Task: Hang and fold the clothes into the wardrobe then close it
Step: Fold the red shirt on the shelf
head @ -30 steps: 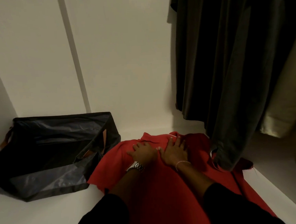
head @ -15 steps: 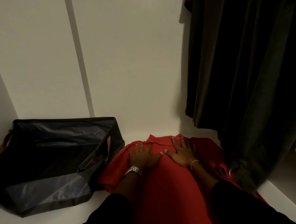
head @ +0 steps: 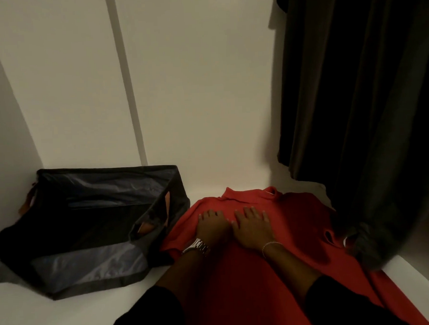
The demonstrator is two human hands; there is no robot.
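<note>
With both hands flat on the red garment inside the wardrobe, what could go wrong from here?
1. The dark hanging clothes drape onto the red garment at its right edge; folding that side may snag or drag them.
2. The open dark bag touches the garment's left edge, so a fold there might catch it or shove it.
3. The left hand and right hand only press flat near the collar; the fabric nearest the person could bunch.

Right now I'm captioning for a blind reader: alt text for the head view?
Both hands, left hand and right hand, press flat on a red garment spread on a white shelf. A dark open bag sits left; dark clothes hang right.
</note>
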